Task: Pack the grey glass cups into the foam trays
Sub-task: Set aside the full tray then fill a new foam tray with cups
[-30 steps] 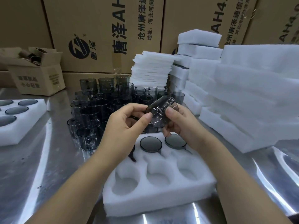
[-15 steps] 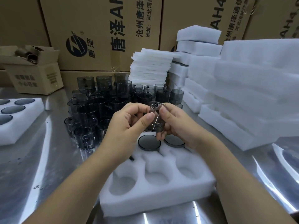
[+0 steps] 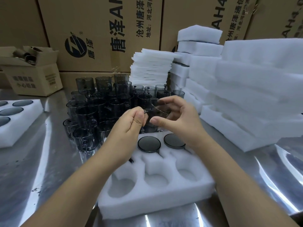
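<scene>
From the head view, both hands hold one grey glass cup (image 3: 158, 110) in the air above the near foam tray (image 3: 155, 199). The left hand (image 3: 131, 128) pinches it with curled fingers, and the right hand (image 3: 182, 122) curls round its far side. This tray has three empty front pockets and two packed cups (image 3: 148, 144) in the back row. The wrist hides the third back pocket. Many loose cups (image 3: 96, 110) stand close together just behind the tray. The left tray (image 3: 19, 128) shows four cups.
</scene>
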